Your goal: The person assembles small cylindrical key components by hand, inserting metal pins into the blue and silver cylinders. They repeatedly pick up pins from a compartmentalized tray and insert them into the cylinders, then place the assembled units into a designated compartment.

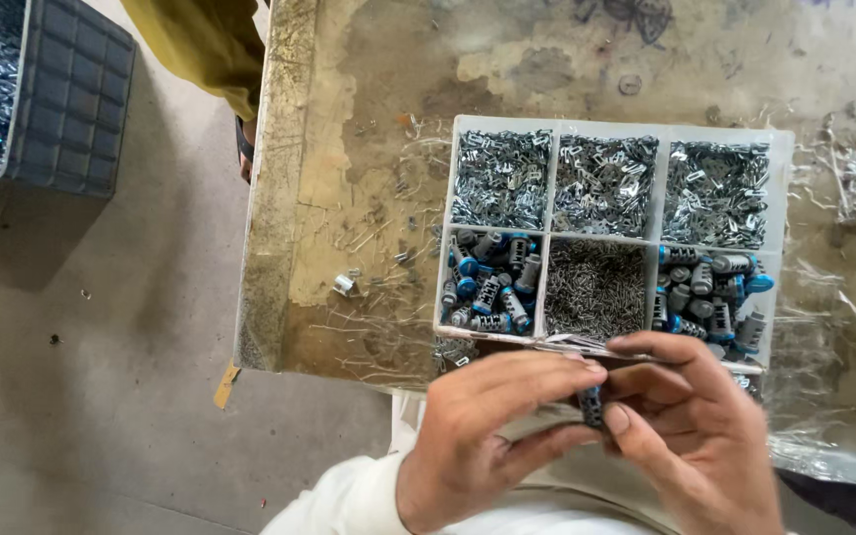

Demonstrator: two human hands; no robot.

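Even, soft daylight; sharp, mild edge distortion.

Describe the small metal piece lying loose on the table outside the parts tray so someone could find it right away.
Start at the white divided tray on the worn table. Go left from its lower-left compartment, the one with the blue-tipped cylinders, onto the bare tabletop. There sits the loose silver cylinder, alone and stubby, shiny with no blue, thicker than the thin wire scraps strewn around it.

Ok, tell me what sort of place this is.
Probably a small assembly workshop. A worn, stained workbench carries a divided tray of sorted metal parts and little blue-capped cylinders, a crate of parts stands on the bare floor, and both hands hold one small cylinder.
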